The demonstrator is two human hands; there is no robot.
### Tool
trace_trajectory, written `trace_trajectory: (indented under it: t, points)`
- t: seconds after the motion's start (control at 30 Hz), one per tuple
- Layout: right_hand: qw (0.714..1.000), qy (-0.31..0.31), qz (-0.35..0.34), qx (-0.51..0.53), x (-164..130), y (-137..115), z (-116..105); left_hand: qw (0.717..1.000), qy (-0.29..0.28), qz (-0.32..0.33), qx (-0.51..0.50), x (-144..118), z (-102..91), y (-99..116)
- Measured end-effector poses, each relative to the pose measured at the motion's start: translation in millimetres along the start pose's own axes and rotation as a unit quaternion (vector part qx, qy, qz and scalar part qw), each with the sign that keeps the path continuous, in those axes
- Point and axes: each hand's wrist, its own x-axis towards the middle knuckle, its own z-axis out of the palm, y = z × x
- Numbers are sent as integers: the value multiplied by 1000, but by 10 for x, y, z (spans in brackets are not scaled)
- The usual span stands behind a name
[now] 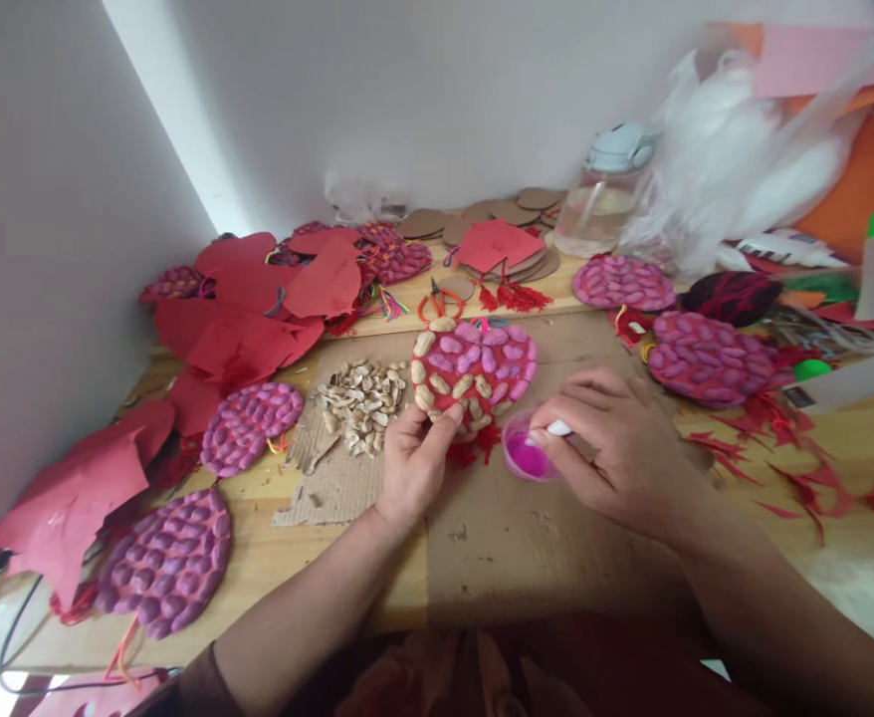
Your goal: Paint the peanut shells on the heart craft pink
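Head view: left hand pinched on lower edge of red shell-covered disc, just ahead of fingertips. Right hand closed around small white-handled tool, tip over pink paint cup beside it on worktop. Peanut shells heaped left of disc.

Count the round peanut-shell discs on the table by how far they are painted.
Fully painted pink-purple peanut-shell discs: 7, e.g.
Half-painted red peanut-shell disc, held by left hand: 1
Total: 8

White walls — cluttered wooden table beneath.
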Motion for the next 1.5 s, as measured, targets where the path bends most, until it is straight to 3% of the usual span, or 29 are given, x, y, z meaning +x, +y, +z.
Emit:
trace_trajectory:
  t: [0.1, 0.2, 0.3, 0.6, 0.77, 0.97, 1.17, 1.3, 1.5]
  points:
    - [993, 82, 25, 75, 6, 21, -54, 1000, 8, -7, -10, -2, 0, 3]
    - [969, 182, 83, 146, -1, 4, -88, 1000, 5, -8, -8, -8, 2, 7]
    - [952, 234, 116, 162, -21, -28, -71, 1000, -6, 17, 11, -18, -2, 8]
    - [966, 217, 42, 136, -35, -40, 54, 996, -37, 58, 60, -58, -42, -20]
    - [974, 195, 33, 109, -23, -37, 57, 997, -25, 49, 55, -59, -42, -25]
    - [968, 234, 26, 85, -6, -39, 42, 999, -23, 33, 30, -57, -18, -12]
    - [976, 201, 15, 79, -13, -38, 38, 999, -13, 25, 21, -66, 1, 6]
    - [971, 233, 18, 53, -21, -23, 33, 999, -23, 28, 21, -54, -9, -3]
    - [969, 217, 22, 118, -16, -37, 52, 1000, -19, 15, -10, -36, -3, 4]
